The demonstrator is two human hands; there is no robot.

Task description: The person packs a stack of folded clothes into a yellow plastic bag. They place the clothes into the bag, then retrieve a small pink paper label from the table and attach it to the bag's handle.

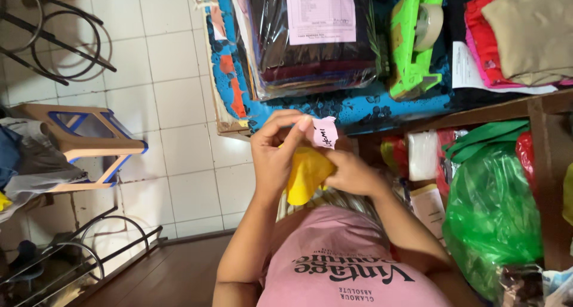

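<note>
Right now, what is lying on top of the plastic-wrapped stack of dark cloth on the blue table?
A pale pink printed paper sheet lies on the plastic-wrapped stack. Folded dark layers show at its edge; what lies beneath the stack is covered.

A small pale pink paper tag with dark handwriting stands upright, pinched at its left edge, right above a crumpled bright yellow cloth bunched between both hands, hanging down.

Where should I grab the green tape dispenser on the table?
Judging by its pose, take the tape dispenser around its narrow lower body, below the tape roll, coming from above. It lies flat on the blue table, with bare sides there.
</note>
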